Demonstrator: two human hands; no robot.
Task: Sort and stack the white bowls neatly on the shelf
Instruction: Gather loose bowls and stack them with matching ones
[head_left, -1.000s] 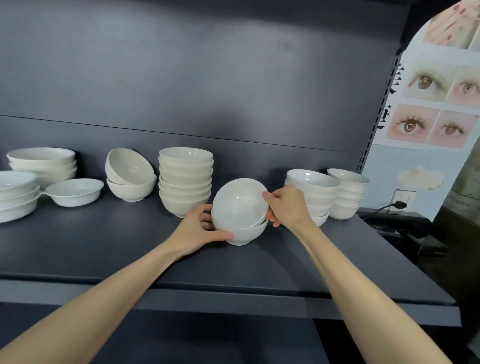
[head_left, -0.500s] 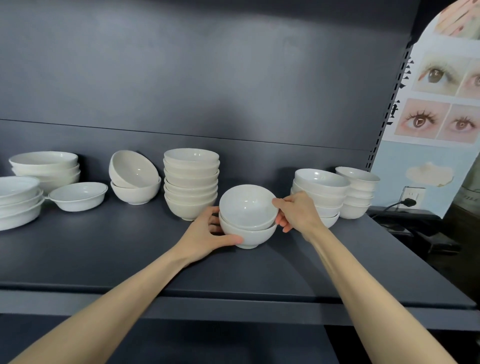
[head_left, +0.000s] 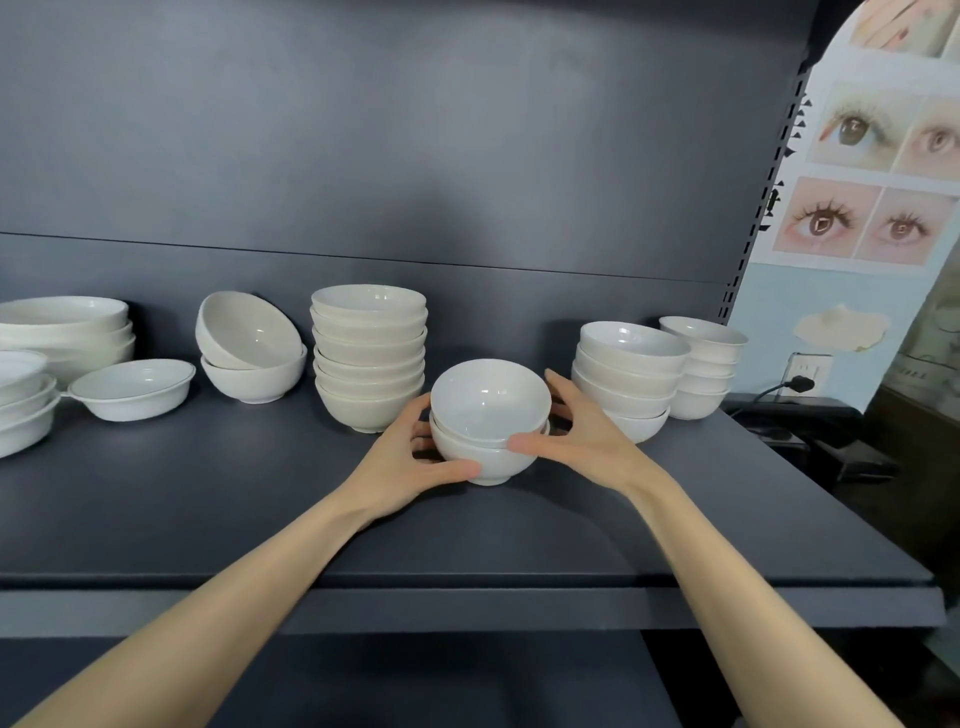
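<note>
Two nested white bowls (head_left: 488, 410) stand on the dark shelf (head_left: 208, 509) at its middle, the top one sitting almost level in the lower one. My left hand (head_left: 410, 462) cups the lower bowl from the left, thumb on its front. My right hand (head_left: 587, 431) wraps the pair from the right, thumb on the lower bowl's rim. A tall stack of several white bowls (head_left: 370, 353) rises just behind on the left. Two shorter stacks (head_left: 626, 382) (head_left: 701, 366) stand on the right.
A tilted bowl rests in another bowl (head_left: 249, 353) further left. A shallow dish (head_left: 132, 389) and stacks of wide bowls (head_left: 67, 332) fill the far left. A poster (head_left: 878, 182) and a plugged wall socket (head_left: 808, 371) lie past the shelf's right end.
The top bowl went from tilted on its side to lying nearly level inside the lower bowl. My right hand slid from the upper rim down around the pair's right side.
</note>
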